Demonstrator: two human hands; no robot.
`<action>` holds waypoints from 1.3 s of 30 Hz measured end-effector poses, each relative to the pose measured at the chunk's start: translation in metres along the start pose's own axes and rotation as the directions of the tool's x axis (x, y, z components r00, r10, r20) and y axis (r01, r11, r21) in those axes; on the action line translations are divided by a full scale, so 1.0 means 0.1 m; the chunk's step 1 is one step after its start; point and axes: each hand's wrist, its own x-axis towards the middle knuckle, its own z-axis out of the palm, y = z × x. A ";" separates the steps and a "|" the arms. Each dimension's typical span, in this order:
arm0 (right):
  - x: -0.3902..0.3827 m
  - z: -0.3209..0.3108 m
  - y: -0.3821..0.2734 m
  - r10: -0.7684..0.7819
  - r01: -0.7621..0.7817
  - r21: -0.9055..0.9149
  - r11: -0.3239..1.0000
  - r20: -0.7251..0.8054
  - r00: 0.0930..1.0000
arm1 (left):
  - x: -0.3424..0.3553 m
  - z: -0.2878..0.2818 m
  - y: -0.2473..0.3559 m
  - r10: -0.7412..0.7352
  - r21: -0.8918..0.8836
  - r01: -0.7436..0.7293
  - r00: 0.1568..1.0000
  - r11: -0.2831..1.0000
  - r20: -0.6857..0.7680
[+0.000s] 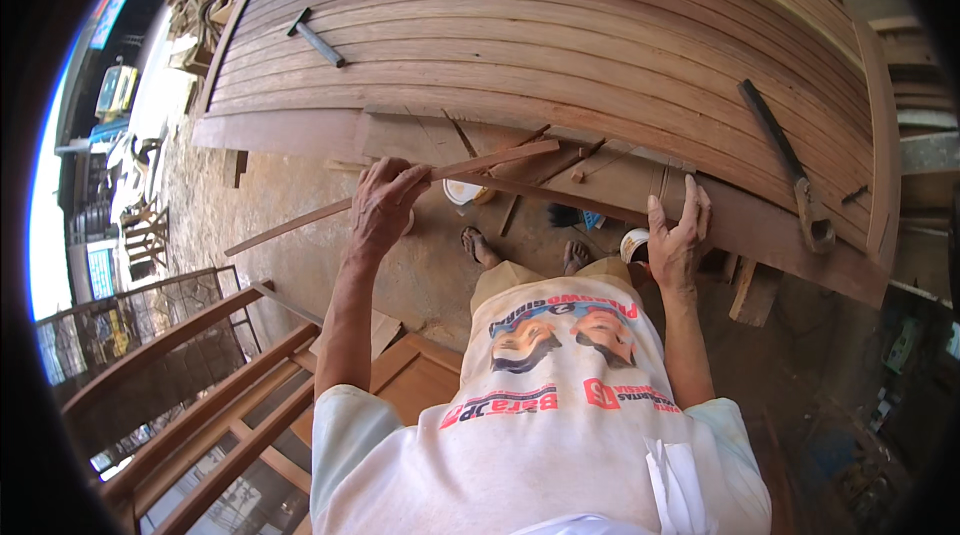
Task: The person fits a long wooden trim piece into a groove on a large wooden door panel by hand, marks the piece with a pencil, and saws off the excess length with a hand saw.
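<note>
My left hand (pixel 385 200) is closed around a long thin wooden strip (pixel 290 228). The strip slants from the lower left up to the right, where its far end lies over a flat board (pixel 635 185) at the near edge of a large slatted wooden panel (pixel 520 40). At the right end of that board, my right hand (pixel 682 230) touches the edge with its fingers stretched and apart. Between the hands, several short dark wood pieces (pixel 460 133) and a small wooden block (pixel 578 176) lie on the board.
A hammer (pixel 320 43) lies on the panel's left part, and a handsaw-like tool (pixel 775 135) with a wooden handle lies on its right. White tubs (pixel 465 192) stand on the floor below. Wooden frames (pixel 215 405) lean at the lower left. A wood block (pixel 752 295) sits under the panel's right side.
</note>
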 end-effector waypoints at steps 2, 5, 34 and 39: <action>-0.04 0.08 -0.07 0.046 -0.048 -0.024 0.999 -0.061 0.997 | 0.19 0.02 -0.17 0.063 -0.012 -0.062 0.998 0.998 0.024; -0.10 0.17 -0.26 0.034 -0.063 -0.164 0.985 -0.173 0.984 | 0.32 0.09 -0.36 0.153 -0.047 -0.152 0.988 0.987 0.030; -0.05 0.85 -0.67 0.200 -0.374 -0.261 0.890 -0.514 0.834 | 1.05 0.39 -0.93 0.455 -0.252 -0.434 0.890 0.865 0.027; -0.04 0.60 -0.31 0.161 -0.375 -0.308 0.874 -0.544 0.823 | 1.04 0.50 -0.48 0.459 -0.253 -0.439 0.888 0.862 0.022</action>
